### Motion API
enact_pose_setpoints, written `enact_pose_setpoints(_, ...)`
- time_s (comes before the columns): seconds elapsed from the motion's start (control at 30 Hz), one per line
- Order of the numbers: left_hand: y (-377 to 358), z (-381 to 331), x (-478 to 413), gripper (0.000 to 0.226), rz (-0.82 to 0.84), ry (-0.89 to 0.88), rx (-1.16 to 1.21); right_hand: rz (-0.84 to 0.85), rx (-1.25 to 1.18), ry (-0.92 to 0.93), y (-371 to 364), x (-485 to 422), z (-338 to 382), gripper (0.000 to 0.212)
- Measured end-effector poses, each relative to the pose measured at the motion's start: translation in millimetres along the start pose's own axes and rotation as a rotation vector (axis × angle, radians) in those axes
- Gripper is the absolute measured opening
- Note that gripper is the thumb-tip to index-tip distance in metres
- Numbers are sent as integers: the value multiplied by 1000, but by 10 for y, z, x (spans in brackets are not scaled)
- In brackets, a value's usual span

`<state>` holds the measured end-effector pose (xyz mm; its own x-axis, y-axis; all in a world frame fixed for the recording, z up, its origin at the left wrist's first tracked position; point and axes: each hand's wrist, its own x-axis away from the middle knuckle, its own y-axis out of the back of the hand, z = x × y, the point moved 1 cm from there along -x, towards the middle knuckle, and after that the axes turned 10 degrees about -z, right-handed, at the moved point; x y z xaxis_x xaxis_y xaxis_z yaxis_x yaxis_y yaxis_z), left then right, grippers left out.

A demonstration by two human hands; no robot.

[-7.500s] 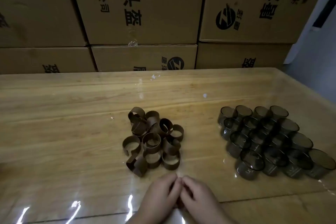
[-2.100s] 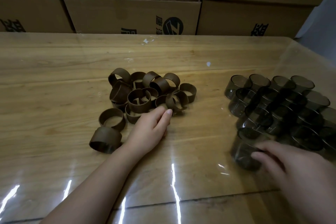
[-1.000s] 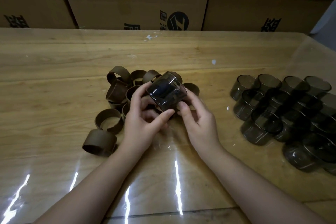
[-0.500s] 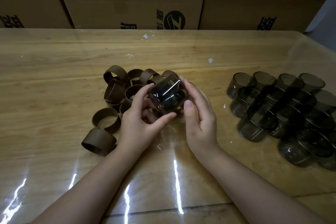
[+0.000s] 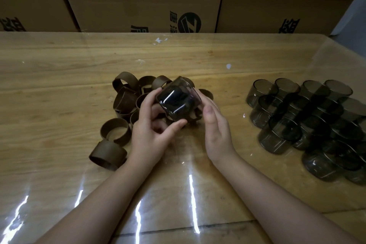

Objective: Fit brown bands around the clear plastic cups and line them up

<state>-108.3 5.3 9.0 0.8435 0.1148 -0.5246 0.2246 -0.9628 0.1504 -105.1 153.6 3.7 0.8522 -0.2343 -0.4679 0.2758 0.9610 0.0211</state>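
One glossy round cup [image 5: 178,103] — left fingers [image 5: 150,98] grasping it, right fingers [image 5: 204,99] flat against its side

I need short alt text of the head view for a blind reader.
A left hand grips a clear tinted cup, tilted above a pile of brown bands on a wooden table, and the right hand touches its side. More cups cluster at right; cardboard boxes stand behind.

Dim; white glare streaks across table [image 5: 59,105]
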Motion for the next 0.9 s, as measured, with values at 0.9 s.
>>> enact_pose_setpoints(0.9, -8, 2, 27, 73, 52, -191, -187, -46, 13, 91, 18, -5, 16, 44)
